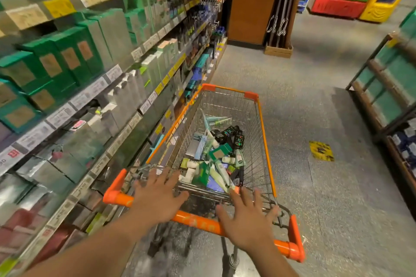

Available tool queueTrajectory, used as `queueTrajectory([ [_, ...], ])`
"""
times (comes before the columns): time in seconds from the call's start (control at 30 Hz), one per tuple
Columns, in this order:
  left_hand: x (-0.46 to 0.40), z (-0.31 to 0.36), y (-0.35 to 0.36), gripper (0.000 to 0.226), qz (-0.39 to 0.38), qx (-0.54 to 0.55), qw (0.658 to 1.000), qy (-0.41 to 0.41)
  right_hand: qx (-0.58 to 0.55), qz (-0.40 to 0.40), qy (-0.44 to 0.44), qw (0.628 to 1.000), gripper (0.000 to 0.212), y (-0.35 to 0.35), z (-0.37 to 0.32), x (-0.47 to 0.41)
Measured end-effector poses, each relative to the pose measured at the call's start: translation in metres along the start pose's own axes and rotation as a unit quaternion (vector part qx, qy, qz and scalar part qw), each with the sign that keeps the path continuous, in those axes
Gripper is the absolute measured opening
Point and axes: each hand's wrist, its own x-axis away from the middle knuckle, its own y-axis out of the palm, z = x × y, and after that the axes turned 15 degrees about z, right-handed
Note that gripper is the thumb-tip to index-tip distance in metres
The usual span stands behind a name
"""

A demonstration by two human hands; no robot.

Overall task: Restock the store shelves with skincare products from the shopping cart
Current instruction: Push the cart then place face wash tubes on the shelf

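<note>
Reaching over the cart [265, 132] handle, left hand [157, 195] and right hand [247, 220] both spread, fingers holding nothing. Products [216, 157] lying heaped inside, shelves [94, 94] alongside left. Better picking one box, matching its shelf row.

Your view is evenly lit from overhead, fairly bright. Left of your fingers [171, 177] the shelves [74, 87] smear with motion blur, labels unreadable. The floor [315, 101] beyond your fingers shows soft glare. Wide-angle distortion bends the edges; your fingers look slightly blurred too.
</note>
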Motion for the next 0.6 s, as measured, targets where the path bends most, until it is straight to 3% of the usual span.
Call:
queueTrajectory([
  [0.23,-0.019,-0.001,0.005,0.093,-0.033,-0.021,0.999,0.023,0.034,-0.064,0.001,0.997,0.086,-0.003,0.001,-0.022],
  [0.4,-0.033,0.012,-0.009,0.083,-0.038,-0.018,0.999,0.017,0.023,-0.068,0.004,0.997,0.084,-0.007,0.003,-0.045],
  [0.53,-0.05,0.027,-0.033,0.067,-0.06,-0.051,0.995,0.058,0.013,-0.069,0.007,0.997,0.083,-0.012,0.001,-0.07],
  [0.6,-0.071,0.024,-0.03,0.075,-0.046,-0.031,0.998,0.033,0.015,-0.07,0.007,0.997,0.082,-0.014,-0.001,-0.085],
])
